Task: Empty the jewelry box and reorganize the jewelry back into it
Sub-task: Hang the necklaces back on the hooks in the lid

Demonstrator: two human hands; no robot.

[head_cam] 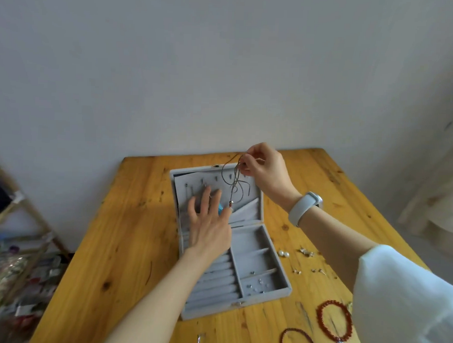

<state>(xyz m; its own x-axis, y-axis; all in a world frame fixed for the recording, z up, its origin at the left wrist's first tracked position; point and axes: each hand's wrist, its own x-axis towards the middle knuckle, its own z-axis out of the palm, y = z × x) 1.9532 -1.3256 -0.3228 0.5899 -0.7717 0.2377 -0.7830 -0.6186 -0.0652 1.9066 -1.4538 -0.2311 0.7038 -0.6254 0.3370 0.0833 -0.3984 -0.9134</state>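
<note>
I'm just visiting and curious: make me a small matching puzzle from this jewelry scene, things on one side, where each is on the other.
Things:
1. cord necklace
2. red bead bracelet
3. pearl earrings
4. left hand

Places:
A. on the table right of the jewelry box, near its middle
B. spread flat over the lid's inside
C. pinched in the right hand
D. on the table near the front right corner

Pairs: 1-C, 2-D, 3-A, 4-B

1 jewelry box (263, 252), 2 bead bracelets (334, 321), 2 pearls (283, 253), 1 cord necklace (234, 183).
</note>
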